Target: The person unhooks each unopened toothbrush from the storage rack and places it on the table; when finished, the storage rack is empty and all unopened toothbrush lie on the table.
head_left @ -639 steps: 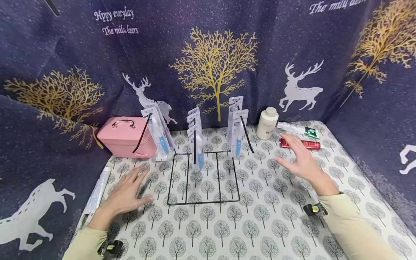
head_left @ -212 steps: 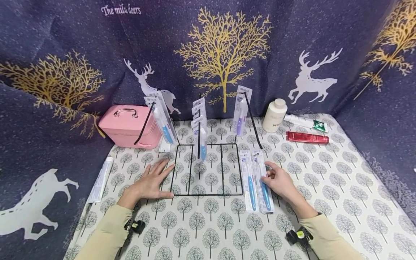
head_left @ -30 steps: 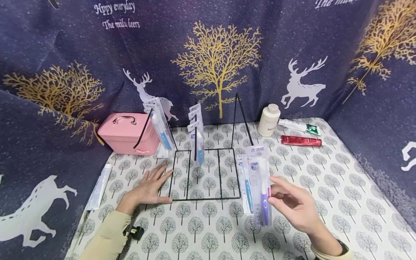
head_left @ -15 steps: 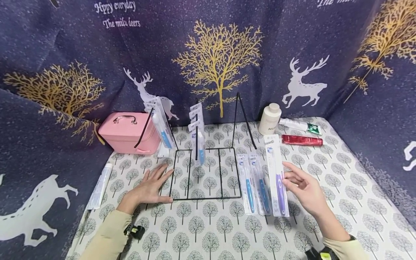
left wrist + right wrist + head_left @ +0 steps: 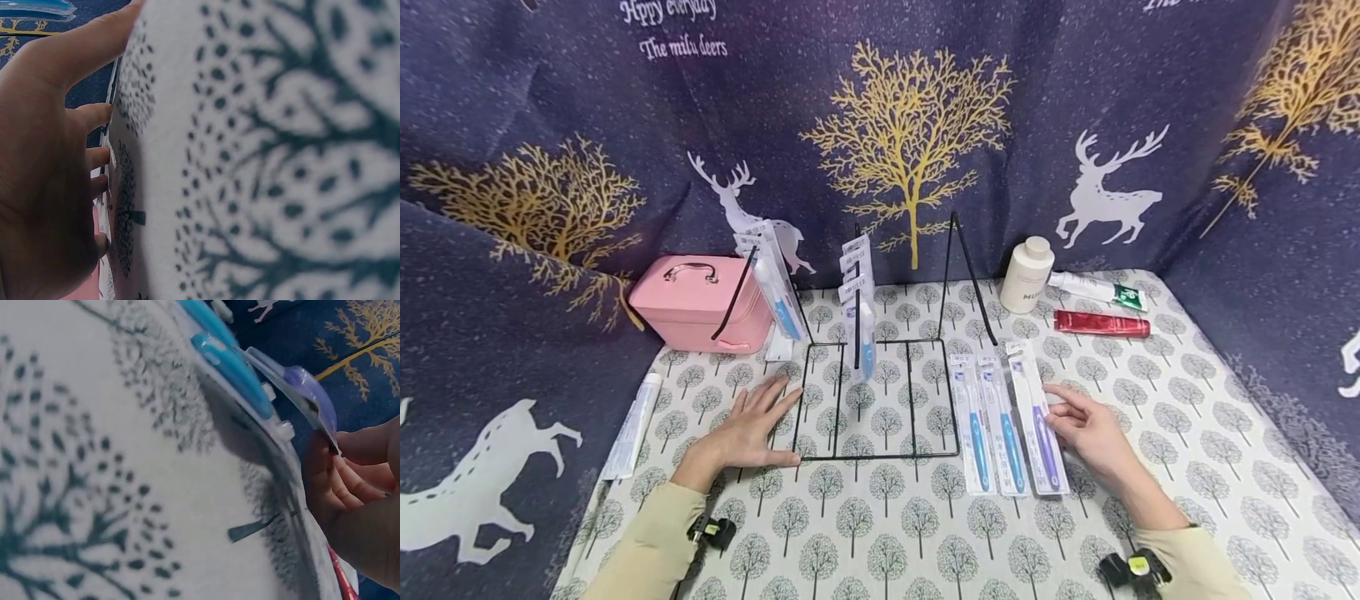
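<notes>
The purple toothbrush packet (image 5: 1037, 421) is pinched by its right edge between the thumb and fingers of the right hand (image 5: 1084, 429), seemingly so that its face is left uncovered and it can be lined up. In the right wrist view its held side is seen tipped up from the tablecloth (image 5: 880, 546). It is kept just to the right of two blue toothbrush packets (image 5: 987, 429), which are laid face up side by side, probably so that none is covered.

The left hand (image 5: 741, 437) is spread wide with nothing gripped; it is rested at the left side of the black wire rack (image 5: 876, 457), its thumb tip at the front corner, presumably so that the rack is steadied.

The packets are hung by their top cards from sloping arms, likely so that each can be slid off singly. Three arms are counted: at least two left-hand packets (image 5: 772, 287) and at least three middle packets (image 5: 866, 321) are made out, the exact numbers being hidden by overlap.

One pink case (image 5: 692, 312), one cream bottle (image 5: 1027, 279) and three tubes are counted: one red (image 5: 1101, 324), one white-and-green (image 5: 1093, 288), one white (image 5: 634, 429). Beside the case, one white object (image 5: 779, 344) is partly hidden and cannot be identified.
</notes>
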Demonstrator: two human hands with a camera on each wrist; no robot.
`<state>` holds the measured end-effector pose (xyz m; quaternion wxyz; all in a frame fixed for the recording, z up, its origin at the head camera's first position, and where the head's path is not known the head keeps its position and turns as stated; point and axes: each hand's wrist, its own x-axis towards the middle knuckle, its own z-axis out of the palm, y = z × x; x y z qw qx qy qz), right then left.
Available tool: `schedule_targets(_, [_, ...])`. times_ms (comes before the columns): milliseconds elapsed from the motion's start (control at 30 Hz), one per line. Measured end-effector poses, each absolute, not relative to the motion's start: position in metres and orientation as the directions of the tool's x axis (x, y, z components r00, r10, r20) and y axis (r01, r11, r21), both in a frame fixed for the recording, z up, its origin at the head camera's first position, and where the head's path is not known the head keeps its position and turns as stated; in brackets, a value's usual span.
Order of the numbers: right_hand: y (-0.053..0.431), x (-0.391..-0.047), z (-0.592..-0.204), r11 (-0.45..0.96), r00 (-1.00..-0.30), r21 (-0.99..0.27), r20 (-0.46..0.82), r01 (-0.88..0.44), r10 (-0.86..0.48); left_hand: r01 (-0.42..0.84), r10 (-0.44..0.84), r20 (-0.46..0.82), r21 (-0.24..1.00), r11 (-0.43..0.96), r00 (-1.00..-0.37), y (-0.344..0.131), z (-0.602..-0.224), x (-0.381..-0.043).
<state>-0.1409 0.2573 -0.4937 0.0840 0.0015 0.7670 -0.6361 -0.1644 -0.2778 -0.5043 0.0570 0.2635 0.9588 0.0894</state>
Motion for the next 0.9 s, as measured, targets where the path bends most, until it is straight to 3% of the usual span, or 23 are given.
schedule_targets(400, [0.254, -0.152, -0.502, 0.436, -0.987, -0.897, -0.128, 0.074, -0.094, 0.508, 0.523, -0.031, 0.191, 0.840, -0.852, -0.278, -0.506, -0.166])
schedule_targets(633, [0.252, -0.151, -0.497, 0.675, -0.996, -0.738, -0.062, -0.001, -0.069, 0.509, 0.524, -0.031, 0.196, 0.838, -0.851, -0.279, -0.508, -0.166])
schedule_targets(900, [0.248, -0.149, -0.495, 0.787, -0.999, -0.616, -0.001, -0.029, -0.037, 0.502, 0.520, -0.042, 0.207, 0.840, -0.853, -0.278, -0.506, -0.165])
